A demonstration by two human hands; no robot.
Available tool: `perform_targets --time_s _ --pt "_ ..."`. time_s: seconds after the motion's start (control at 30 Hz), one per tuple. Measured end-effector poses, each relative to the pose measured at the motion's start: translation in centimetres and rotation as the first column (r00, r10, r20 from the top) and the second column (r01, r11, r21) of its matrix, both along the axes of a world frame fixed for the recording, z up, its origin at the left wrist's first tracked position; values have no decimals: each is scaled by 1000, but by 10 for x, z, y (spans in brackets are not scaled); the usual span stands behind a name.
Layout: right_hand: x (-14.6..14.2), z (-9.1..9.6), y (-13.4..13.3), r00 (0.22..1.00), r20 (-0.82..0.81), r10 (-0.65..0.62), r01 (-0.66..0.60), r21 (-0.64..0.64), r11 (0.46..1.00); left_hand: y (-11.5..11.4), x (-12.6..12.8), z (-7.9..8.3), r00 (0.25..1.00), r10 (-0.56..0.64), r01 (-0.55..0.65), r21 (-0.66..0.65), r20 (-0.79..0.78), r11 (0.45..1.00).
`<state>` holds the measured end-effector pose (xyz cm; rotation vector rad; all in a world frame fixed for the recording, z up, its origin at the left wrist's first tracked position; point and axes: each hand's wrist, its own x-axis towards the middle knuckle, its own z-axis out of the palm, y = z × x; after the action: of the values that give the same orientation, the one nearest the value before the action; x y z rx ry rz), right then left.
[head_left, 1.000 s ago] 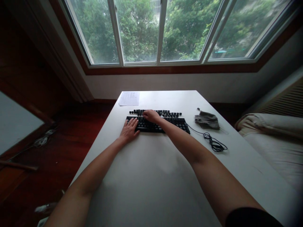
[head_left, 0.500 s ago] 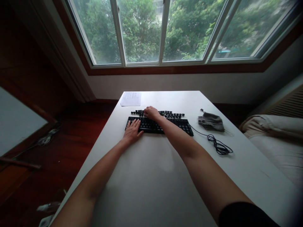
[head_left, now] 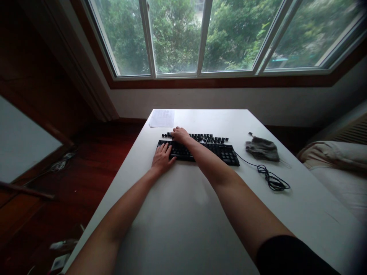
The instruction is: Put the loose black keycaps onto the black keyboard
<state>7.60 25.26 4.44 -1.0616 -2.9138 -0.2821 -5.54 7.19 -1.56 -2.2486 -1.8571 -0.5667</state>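
A black keyboard (head_left: 226,153) lies across the white table, and loose black keycaps (head_left: 213,138) form rows just behind it. My left hand (head_left: 163,156) rests on the keyboard's left end with fingers spread. Over the left part of the keycap rows is my right hand (head_left: 180,134), fingers bent down and drawn together. Whatever its fingertips pinch is too small and hidden to make out. My right forearm crosses above the keyboard and covers its middle.
The table (head_left: 172,217) also bears a sheet of paper (head_left: 162,118) at the far left, a grey cloth pouch (head_left: 262,149) on the right, and the keyboard's coiled cable (head_left: 273,179). A window (head_left: 177,38) is beyond the table; light fabric (head_left: 332,152) lies at the right.
My right hand has shifted left along the keycap rows. My left hand stays on the keyboard. The whole view has swung slightly left.
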Motion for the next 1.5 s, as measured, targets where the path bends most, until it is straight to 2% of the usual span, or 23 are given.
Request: perform_targets --time_s 0.23,0.4,0.53,0.63,0.87,1.1,1.37,1.5 --pt "10 6 -5 994 -108 -3 0 -32 1000 0 -1 -2 999 -5 5 0 45 1000" --pt "28 13 -17 990 -141 6 -29 -159 987 -2 0 -1 999 6 -7 13 54 1000" --pt "37 13 -25 989 -148 24 -67 -294 954 -3 1 -1 998 36 -38 23 49 999" --pt "36 12 -31 989 -144 42 -88 -330 940 -2 1 -1 998 44 -46 26 47 999" --pt "25 13 -46 998 -66 -19 -1 -298 955 -1 0 -2 998 38 -39 22 52 999" --pt "21 22 -57 999 -23 -25 18 -259 966 -1 0 -2 997 34 -36 22 66 999" --pt "19 24 -62 999 -8 -32 29 -243 970 -1 -2 0 998 36 -37 18 58 999" --pt "17 24 -66 1000 -5 -8 7 -195 981 -2 -2 0 997 37 -38 11 71 999"
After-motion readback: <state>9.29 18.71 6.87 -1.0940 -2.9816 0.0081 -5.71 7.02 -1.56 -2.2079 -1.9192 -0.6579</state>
